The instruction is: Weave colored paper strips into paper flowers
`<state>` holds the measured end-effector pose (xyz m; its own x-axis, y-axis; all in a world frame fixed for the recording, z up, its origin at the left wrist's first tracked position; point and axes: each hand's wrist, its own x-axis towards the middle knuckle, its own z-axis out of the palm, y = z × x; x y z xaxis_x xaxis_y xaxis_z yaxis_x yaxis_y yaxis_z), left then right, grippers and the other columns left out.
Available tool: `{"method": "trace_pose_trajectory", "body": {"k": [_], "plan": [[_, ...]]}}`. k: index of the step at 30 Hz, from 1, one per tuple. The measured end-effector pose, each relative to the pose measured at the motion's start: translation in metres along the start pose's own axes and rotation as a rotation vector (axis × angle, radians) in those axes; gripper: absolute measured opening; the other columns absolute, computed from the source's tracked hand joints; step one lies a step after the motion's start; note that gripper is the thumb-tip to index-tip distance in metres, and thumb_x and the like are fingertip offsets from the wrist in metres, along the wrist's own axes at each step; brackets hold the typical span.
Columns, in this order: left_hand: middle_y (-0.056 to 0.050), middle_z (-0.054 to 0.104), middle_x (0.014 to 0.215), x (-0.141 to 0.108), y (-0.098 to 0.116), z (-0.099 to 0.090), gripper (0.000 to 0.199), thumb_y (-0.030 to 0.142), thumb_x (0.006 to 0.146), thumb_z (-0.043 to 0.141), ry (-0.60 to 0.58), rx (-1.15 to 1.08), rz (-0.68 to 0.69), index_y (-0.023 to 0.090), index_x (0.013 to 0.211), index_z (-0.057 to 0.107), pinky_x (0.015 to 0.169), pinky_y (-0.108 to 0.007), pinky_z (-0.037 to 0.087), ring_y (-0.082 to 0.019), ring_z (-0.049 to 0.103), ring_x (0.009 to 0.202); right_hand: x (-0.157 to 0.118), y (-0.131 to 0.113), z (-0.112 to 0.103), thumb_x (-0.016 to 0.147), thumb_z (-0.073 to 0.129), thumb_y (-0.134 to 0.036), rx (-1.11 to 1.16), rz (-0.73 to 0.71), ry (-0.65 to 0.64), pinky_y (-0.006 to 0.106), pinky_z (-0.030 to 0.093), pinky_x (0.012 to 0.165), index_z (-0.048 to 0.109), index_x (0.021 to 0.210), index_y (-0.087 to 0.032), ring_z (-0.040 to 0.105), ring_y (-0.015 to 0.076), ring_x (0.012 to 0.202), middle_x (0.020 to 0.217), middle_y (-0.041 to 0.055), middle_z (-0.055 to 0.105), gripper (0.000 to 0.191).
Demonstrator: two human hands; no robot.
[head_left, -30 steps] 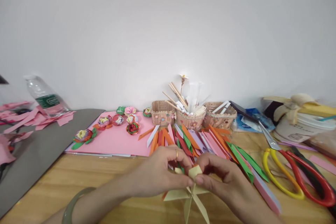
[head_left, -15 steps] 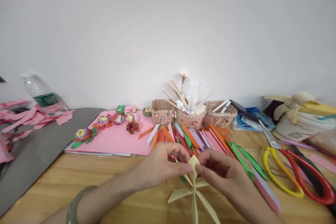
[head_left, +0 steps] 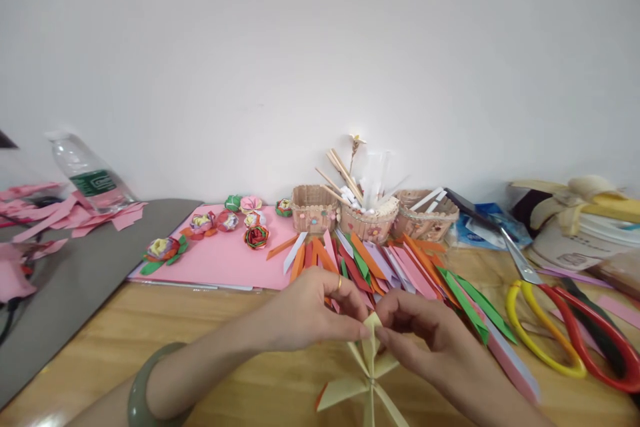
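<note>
Between my hands is a pale yellow folded paper flower (head_left: 371, 381) with several narrow petals spreading from a tied centre; one petal shows an orange underside. My left hand (head_left: 325, 310), with a ring on one finger, pinches the upper petal near its tip. Thumb and fingers of my right hand (head_left: 420, 333) grip the same petal from the other side. The lower petals hang over the wooden table (head_left: 225, 347). Behind my hands lie many folded paper strips (head_left: 370, 263) in orange, pink, purple, green and red.
Three small woven baskets (head_left: 314, 210) with sticks and white pieces stand by the wall. Finished paper flowers (head_left: 257, 236) rest on pink paper (head_left: 225, 263). Scissors (head_left: 527, 267) lie at right, near a banana peel (head_left: 590, 193). A bottle (head_left: 90, 173) and pink scraps (head_left: 55, 217) are at left.
My hands and the paper flower sit slightly lower in view, and the upper petal is still pinched by both. The whole scene has shifted a little to the right.
</note>
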<state>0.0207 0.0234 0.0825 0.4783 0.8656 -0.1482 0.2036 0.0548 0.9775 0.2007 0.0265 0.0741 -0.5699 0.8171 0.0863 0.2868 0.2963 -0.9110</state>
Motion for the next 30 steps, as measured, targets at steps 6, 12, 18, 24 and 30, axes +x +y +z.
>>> {"method": "trace_pose_trajectory", "body": {"k": [6, 12, 18, 24, 30], "plan": [[0.002, 0.057, 0.066, 0.004, -0.013, 0.007, 0.007, 0.015, 0.070, 0.054, 0.152, 0.249, 0.112, 0.016, 0.075, 0.059, 0.053, -0.018, 0.040, -0.009, 0.052, 0.059, -0.002, 0.006, 0.008, 0.077, 0.046, -0.012, -0.462, -0.191, 0.154, 0.021, 0.044, 0.049, 0.056, 0.069, -0.019, 0.057, 0.0115, 0.050, 0.058, -0.0013, 0.060, 0.014], [-0.004, 0.063, 0.074, 0.001, -0.013, 0.012, 0.014, 0.015, 0.077, 0.047, 0.328, 0.569, 0.432, 0.016, 0.078, 0.061, 0.066, -0.024, 0.044, -0.013, 0.055, 0.068, -0.003, 0.020, 0.009, 0.079, 0.047, -0.011, -0.574, -0.442, 0.385, 0.019, 0.047, 0.050, 0.056, 0.079, -0.020, 0.061, 0.0110, 0.053, 0.063, -0.0010, 0.065, 0.012], [0.000, 0.062, 0.070, 0.003, -0.011, 0.010, 0.006, 0.018, 0.071, 0.056, 0.248, 0.196, 0.094, 0.015, 0.074, 0.060, 0.058, -0.020, 0.043, -0.011, 0.055, 0.064, -0.002, 0.014, 0.007, 0.079, 0.052, -0.016, -0.444, -0.348, 0.399, 0.019, 0.048, 0.051, 0.058, 0.078, -0.020, 0.061, 0.0107, 0.054, 0.064, -0.0012, 0.066, 0.007], [-0.001, 0.062, 0.067, 0.006, -0.013, 0.010, 0.010, 0.023, 0.069, 0.060, 0.296, 0.105, 0.041, 0.013, 0.070, 0.061, 0.055, -0.020, 0.042, -0.010, 0.054, 0.061, 0.005, 0.013, 0.002, 0.079, 0.049, -0.022, -0.191, 0.001, 0.163, 0.021, 0.048, 0.051, 0.057, 0.069, -0.018, 0.060, 0.0139, 0.058, 0.063, 0.0004, 0.064, 0.013], [-0.001, 0.063, 0.067, 0.008, -0.014, 0.007, 0.013, 0.025, 0.066, 0.064, 0.257, 0.011, 0.008, 0.013, 0.070, 0.063, 0.058, -0.021, 0.044, -0.010, 0.056, 0.062, 0.004, 0.011, -0.001, 0.078, 0.049, -0.023, -0.216, 0.003, 0.133, 0.022, 0.046, 0.053, 0.059, 0.068, -0.018, 0.059, 0.0142, 0.058, 0.063, 0.0004, 0.065, 0.015]]}}
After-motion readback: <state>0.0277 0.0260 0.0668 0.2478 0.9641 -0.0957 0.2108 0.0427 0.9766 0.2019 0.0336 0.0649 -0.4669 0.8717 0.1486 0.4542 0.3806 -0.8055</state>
